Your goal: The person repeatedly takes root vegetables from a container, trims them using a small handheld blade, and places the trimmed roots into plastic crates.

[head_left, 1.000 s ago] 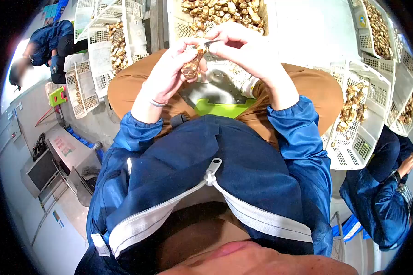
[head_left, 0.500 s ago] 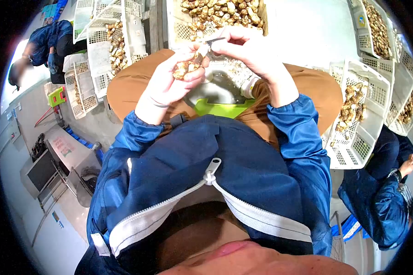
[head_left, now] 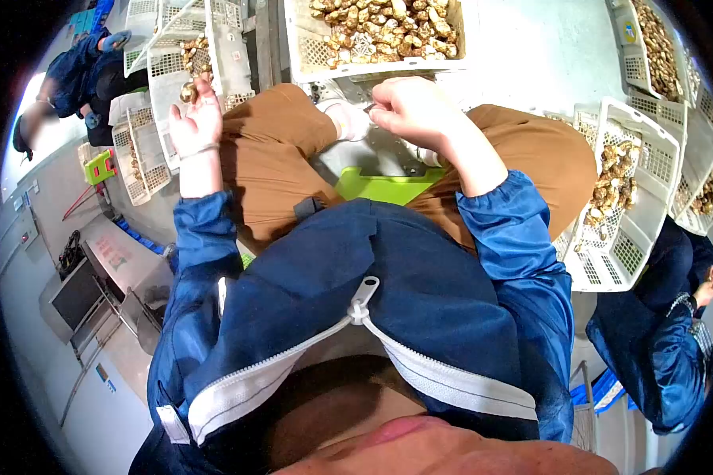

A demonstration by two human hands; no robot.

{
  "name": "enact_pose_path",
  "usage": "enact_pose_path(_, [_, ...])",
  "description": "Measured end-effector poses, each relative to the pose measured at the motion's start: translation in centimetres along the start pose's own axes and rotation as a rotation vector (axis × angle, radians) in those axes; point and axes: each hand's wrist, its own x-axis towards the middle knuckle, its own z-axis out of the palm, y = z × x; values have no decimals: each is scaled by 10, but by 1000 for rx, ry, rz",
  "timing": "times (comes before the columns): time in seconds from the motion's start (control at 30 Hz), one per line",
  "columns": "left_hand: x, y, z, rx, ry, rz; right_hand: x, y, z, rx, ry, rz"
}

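My left hand point(head_left: 196, 127) is stretched out to the left, palm up with fingers apart, over the edge of a white crate. A brown-and-white knobbly piece that looks like a mushroom point(head_left: 188, 93) is right by its fingertips; whether they touch it I cannot tell. My right hand point(head_left: 416, 111) is closed above the gap between my knees. From its fingers pokes the dark tip of a small knife point(head_left: 369, 108); the rest is hidden in the grip. Ahead, a white crate point(head_left: 380, 70) holds a heap of similar pieces.
White crates with more pieces stand at the left point(head_left: 234, 55) and right point(head_left: 657, 170). Below my hands is a bright green stool edge point(head_left: 388, 188). Co-workers in blue jackets sit at the far left point(head_left: 71, 79) and right point(head_left: 650, 348).
My left hand has moved from the middle out to the left crate with the mushroom-like piece, and its fingers have opened. My right hand has drawn slightly down and right, still closed.
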Motion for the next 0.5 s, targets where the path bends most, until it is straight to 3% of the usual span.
enact_pose_path(0.03, [14, -4, 6, -51, 55, 99, 1, -2, -2, -7, -3, 6])
enact_pose_path(0.1, [34, -31, 13, -59, 180, -54, -1, -10, -8, -24, -13, 30])
enact_pose_path(0.17, [51, -99, 13, 737, -189, -130, -5, -15, -10, 25, 32, 49])
enact_pose_path(0.2, [60, -134, 12, 1026, -282, -16, -3, -11, -8, 26, 11, 54])
enact_pose_path(0.23, [86, -153, 1, 1669, -527, 13, 1, -6, -7, 25, -3, 64])
enact_pose_path(0.27, [109, -189, -28, 1905, -788, 220, 8, 2, -3, -40, -48, 72])
enact_pose_path(0.3, [119, -207, -28, 2407, -928, 169, 9, 6, -1, -32, -34, 86])
enact_pose_path(0.37, [132, -230, -44, 2767, -1385, 334, 12, 15, 0, -13, -11, 113])
enact_pose_path(0.47, [116, -244, -22, 2955, -1426, 540, 13, 25, 2, -54, 66, 21])
enact_pose_path(0.5, [120, -241, -24, 2870, -1450, 654, 14, 25, 3, -53, 83, -2])
